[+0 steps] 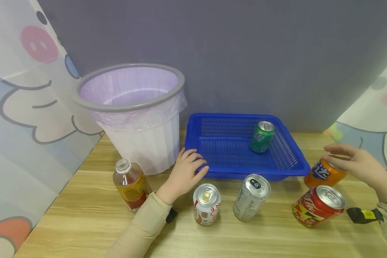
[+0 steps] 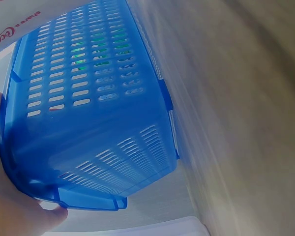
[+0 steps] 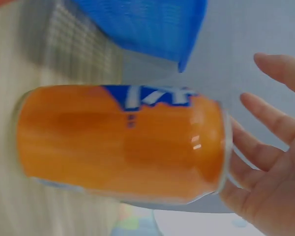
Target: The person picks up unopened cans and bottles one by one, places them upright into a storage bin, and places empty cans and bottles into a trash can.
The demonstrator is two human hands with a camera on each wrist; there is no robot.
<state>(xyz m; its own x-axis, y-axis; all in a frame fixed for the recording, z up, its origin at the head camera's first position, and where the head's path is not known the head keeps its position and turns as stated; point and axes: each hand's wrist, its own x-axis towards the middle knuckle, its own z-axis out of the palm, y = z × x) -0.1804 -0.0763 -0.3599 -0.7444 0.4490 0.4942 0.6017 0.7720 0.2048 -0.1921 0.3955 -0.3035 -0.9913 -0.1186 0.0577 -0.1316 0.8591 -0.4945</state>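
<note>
Currently, right hand (image 1: 359,163) spread over orange can (image 1: 323,175) at right, red can (image 1: 316,208) nearer, left hand (image 1: 186,172) loosely spread on near-left rim of blue basket (image 1: 245,171), green can (image 1: 261,138) inside, silver can (image 1: 248,202) and white can (image 1: 206,211) nearer, bottle (image 1: 132,188) and bin (image 1: 140,147) left, wood-grain tabletop (image 1: 245,240), grey backdrop (image 1: 232,61) far.

The head view is bright; the right wrist view seems motion-blurred.

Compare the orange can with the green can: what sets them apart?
The orange can carries a dark blue label patch; the green can has pale lettering on green.
The orange can stands on the table, the green can inside the blue basket.
The right hand is at the orange can's top; no hand is at the green can.
Both are upright with silvery rims.
</note>
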